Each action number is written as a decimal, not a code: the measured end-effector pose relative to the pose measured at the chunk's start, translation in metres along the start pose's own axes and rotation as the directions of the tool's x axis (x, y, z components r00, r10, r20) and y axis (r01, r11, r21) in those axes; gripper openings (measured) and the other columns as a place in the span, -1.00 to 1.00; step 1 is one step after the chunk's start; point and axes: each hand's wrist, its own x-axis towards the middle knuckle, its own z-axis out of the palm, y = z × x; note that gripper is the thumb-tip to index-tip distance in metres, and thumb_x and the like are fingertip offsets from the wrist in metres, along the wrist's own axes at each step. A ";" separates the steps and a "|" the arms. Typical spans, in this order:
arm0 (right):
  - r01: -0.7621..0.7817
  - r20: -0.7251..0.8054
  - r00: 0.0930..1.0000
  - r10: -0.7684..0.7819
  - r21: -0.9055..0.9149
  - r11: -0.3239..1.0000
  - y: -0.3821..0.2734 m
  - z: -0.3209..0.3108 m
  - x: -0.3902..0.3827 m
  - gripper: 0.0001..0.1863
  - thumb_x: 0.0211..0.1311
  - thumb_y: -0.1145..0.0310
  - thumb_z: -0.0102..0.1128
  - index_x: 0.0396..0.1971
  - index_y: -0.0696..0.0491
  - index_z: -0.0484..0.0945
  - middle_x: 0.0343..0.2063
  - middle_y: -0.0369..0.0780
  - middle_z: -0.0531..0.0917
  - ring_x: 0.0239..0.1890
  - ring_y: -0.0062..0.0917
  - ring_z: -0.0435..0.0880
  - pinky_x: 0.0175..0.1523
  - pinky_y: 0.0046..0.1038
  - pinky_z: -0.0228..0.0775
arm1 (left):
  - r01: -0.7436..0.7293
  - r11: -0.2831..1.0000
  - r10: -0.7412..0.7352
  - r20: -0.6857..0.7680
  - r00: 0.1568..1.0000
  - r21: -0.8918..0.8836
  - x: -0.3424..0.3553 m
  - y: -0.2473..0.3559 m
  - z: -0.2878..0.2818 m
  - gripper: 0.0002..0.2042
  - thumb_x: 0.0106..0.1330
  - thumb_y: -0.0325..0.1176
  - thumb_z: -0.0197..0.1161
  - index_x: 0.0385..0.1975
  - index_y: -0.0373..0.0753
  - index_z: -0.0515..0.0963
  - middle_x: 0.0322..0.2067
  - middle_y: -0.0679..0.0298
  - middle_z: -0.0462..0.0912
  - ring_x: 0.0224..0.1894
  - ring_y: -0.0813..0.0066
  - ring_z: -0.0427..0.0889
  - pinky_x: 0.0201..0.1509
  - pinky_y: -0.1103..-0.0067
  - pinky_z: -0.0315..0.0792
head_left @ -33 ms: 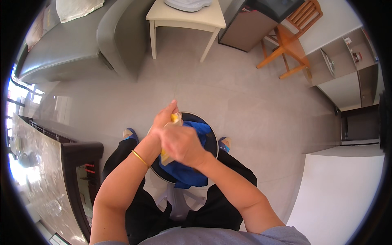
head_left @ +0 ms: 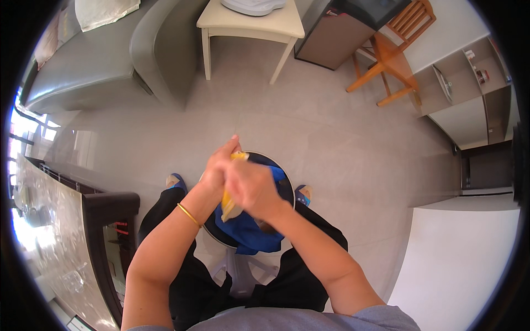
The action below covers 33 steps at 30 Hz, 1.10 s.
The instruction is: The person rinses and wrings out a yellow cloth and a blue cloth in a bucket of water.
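Observation:
Both hands meet in front of me over a round black surface with a pale rim. Between them is a long yellow and cream-white thing, its kind unclear because my fingers cover most of it. My left hand closes around its upper part, one finger pointing away from me. Smeared by motion, my right hand is closed against its right side. A crumpled blue cloth lies below on the black surface, partly hidden by my hands. Something small and dark shows under my right wrist.
A grey plastic support stands between my legs. To the left is a dark-framed table with a glossy top. A grey sofa, a cream table and a wooden chair stand farther off. A white surface is at the right.
My right hand has shifted slightly along the yellow and cream-white thing, and more of its yellow side shows. My left hand stays in place.

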 end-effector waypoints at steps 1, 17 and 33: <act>-0.143 -0.061 0.988 0.144 0.019 0.990 0.009 -0.010 0.004 -0.76 0.24 0.51 0.13 -0.09 0.10 0.51 -0.48 -0.12 0.59 -0.48 -0.21 0.62 -0.39 -0.28 0.44 | 0.040 0.997 -0.046 -0.082 0.996 -0.071 -0.009 0.006 0.022 -0.66 0.52 -0.09 0.10 -0.53 -0.05 0.34 -0.58 0.44 0.37 -0.54 0.53 0.39 -0.39 0.51 0.40; -0.183 -0.094 0.980 0.174 -0.100 0.978 0.019 -0.023 0.007 -0.66 0.12 0.54 0.17 -0.06 0.07 0.52 -0.44 -0.13 0.63 -0.47 -0.23 0.64 -0.37 -0.27 0.47 | 0.153 0.978 -0.169 -0.114 0.979 -0.139 -0.018 0.016 0.041 -0.76 0.54 -0.10 0.06 -0.35 -0.07 0.46 -0.46 0.42 0.49 -0.42 0.45 0.53 -0.32 0.38 0.54; -0.222 -0.171 0.964 0.203 -0.098 0.970 0.022 -0.023 0.010 -0.74 0.15 0.54 0.14 -0.13 0.08 0.55 -0.49 -0.14 0.59 -0.49 -0.21 0.63 -0.38 -0.27 0.48 | 0.109 0.981 -0.127 -0.107 0.986 -0.159 -0.022 0.016 0.049 -0.70 0.51 -0.11 0.11 -0.49 -0.06 0.37 -0.59 0.45 0.35 -0.57 0.59 0.32 -0.49 0.54 0.30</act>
